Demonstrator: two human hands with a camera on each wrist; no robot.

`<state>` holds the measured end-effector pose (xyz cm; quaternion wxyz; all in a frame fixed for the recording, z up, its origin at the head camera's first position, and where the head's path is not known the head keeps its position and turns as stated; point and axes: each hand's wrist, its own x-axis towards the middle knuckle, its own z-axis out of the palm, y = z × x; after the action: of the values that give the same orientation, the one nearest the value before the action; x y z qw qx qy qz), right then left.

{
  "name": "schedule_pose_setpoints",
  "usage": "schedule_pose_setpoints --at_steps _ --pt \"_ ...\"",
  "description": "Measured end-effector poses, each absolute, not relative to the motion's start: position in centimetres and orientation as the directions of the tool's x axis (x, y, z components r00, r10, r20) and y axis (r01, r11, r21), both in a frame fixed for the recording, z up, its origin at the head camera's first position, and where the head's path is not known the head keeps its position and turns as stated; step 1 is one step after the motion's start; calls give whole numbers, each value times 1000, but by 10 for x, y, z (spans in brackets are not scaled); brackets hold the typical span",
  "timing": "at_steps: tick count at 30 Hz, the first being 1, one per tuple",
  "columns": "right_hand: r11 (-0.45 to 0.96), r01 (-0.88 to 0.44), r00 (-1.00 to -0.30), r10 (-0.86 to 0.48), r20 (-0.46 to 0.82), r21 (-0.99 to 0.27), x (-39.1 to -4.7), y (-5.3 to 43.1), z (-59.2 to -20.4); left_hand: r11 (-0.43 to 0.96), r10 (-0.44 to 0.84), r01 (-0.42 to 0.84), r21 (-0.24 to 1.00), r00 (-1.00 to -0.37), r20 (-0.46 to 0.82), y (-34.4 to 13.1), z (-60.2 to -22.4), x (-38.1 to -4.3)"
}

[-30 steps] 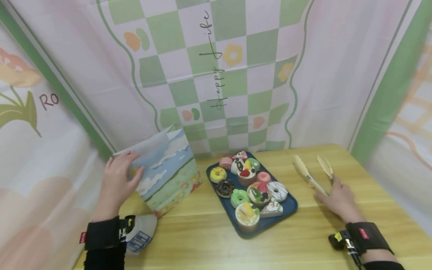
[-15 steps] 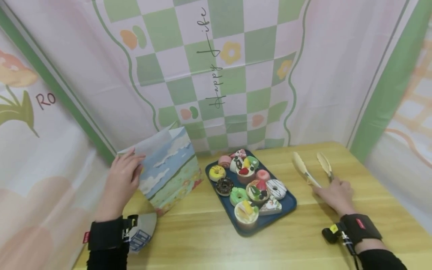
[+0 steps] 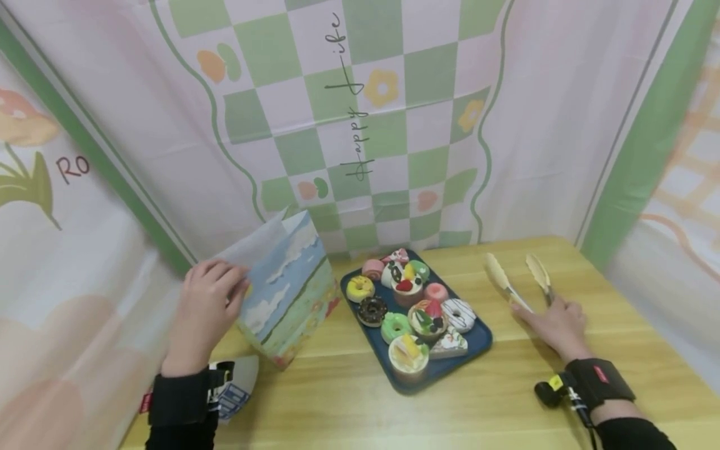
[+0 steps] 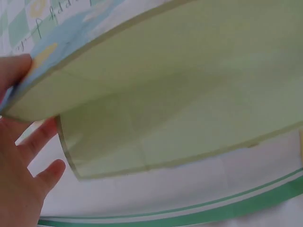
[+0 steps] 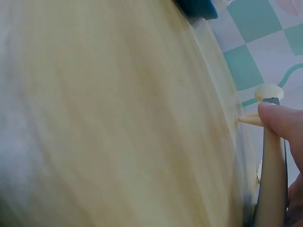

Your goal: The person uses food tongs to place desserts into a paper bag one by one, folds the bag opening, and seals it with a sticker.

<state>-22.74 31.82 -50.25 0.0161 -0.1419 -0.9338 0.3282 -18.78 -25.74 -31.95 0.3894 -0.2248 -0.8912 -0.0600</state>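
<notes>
In the head view my left hand [image 3: 209,306] pinches the side edge of a paper gift bag [image 3: 292,284] printed with sky, clouds and flowers. The left wrist view looks into the bag's open mouth [image 4: 156,104], with the thumb on the printed face and the fingers behind the edge. On the right, my right hand [image 3: 558,326] grips a pair of tongs [image 3: 538,275], their cream tips spread apart and pointing to the back of the table. The right wrist view catches the thumb against one arm of the tongs [image 5: 271,179].
A dark blue tray [image 3: 478,342] of toy doughnuts, tarts and cake slices stands mid-table, between the bag and the tongs. A white item with blue print [image 3: 233,397] lies partly hidden behind the left wrist. Printed curtains [image 3: 337,125] hang at the table's back and sides.
My left hand has shifted a little right along the bag's edge, its fingers now more curled over it, and the bag has turned slightly. The right hand keeps hold of the tongs.
</notes>
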Motion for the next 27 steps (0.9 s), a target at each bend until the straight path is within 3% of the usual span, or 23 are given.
schedule_pose_setpoints --at_steps 17,27 --pt "750 245 -961 272 -51 -614 -229 317 -502 857 440 499 -129 -577 688 -230 -322 -176" --pt "792 238 -963 268 -30 -563 -232 320 -499 885 422 428 -183 -571 704 -212 -319 -163"
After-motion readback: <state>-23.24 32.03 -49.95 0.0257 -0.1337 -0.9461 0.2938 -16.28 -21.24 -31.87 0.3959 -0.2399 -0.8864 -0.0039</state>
